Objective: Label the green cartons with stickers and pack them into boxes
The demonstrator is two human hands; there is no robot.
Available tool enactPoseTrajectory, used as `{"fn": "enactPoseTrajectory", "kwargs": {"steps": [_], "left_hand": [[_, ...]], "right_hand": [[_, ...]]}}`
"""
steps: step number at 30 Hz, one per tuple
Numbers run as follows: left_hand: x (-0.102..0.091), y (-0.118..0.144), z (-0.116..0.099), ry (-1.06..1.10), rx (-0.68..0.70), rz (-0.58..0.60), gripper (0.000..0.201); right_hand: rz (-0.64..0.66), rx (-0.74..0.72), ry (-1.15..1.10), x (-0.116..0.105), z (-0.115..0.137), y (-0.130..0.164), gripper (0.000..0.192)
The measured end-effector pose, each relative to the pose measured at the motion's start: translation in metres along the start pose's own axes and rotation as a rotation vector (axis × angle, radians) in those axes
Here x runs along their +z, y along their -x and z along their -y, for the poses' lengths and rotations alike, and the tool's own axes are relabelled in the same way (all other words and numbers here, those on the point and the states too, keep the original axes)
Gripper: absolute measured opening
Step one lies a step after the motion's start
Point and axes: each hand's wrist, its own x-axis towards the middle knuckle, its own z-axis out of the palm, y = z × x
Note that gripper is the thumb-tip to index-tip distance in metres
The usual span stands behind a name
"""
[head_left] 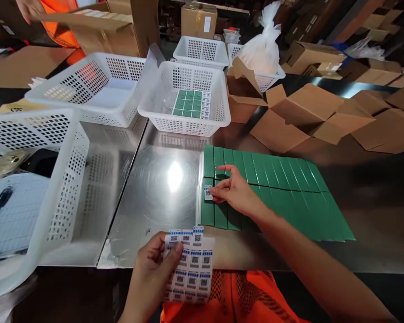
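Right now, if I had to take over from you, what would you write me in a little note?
Left hand: grip shut on the sticker sheet, held above the table's near edge.
Right hand: fingertips pressing one small sticker onto the leftmost green piece in the front row of the green panel.
Done: only that one sticker shows on the panel; a stickered green set lies in the white basket behind.
Left: the other green pieces show no stickers, and many remain on the sheet.

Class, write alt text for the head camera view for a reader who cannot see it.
The right hand presses a small QR label onto a sheet of green tiles on a shiny table, while the left hand holds a sheet of QR labels. White baskets stand behind.
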Motion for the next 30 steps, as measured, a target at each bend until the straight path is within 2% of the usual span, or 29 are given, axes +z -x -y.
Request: {"fn": "enactPoseTrajectory", "kwargs": {"steps": [4, 8, 12, 16, 18, 21, 23, 27, 30], "left_hand": [[0.0, -0.006, -0.001, -0.002, 0.003, 0.001, 0.036], [0.001, -0.009, -0.004, -0.001, -0.006, 0.011, 0.036], [0.003, -0.013, -0.005, -0.015, -0.011, 0.018, 0.035], [0.01, -0.015, -0.007, -0.029, 0.025, 0.02, 0.035], [0.015, -0.016, -0.008, -0.032, 0.049, 0.004, 0.035], [0.022, -0.017, -0.009, -0.05, 0.07, -0.002, 0.034], [0.024, -0.019, -0.008, -0.065, 0.085, 0.007, 0.034], [0.025, -0.023, -0.008, -0.084, 0.098, -0.003, 0.037], [0.025, -0.023, -0.007, -0.093, 0.074, -0.011, 0.04]], "right_hand": [[-0.022, 0.034, 0.07, 0.002, -0.003, -0.005, 0.051], [-0.033, 0.023, 0.12, 0.003, -0.007, -0.006, 0.048], [-0.092, -0.009, 0.35, 0.003, -0.006, -0.011, 0.048], [-0.097, -0.13, 0.557, -0.003, -0.003, -0.008, 0.035], [-0.057, -0.186, 0.466, -0.004, -0.003, 0.003, 0.027], [0.118, -0.227, 0.28, -0.001, -0.005, 0.028, 0.024], [0.167, -0.27, 0.255, 0.003, -0.007, 0.044, 0.017], [0.016, -0.383, 0.075, -0.002, -0.005, 0.052, 0.011], [-0.082, -0.327, -0.03, -0.018, -0.003, 0.035, 0.015]]}}
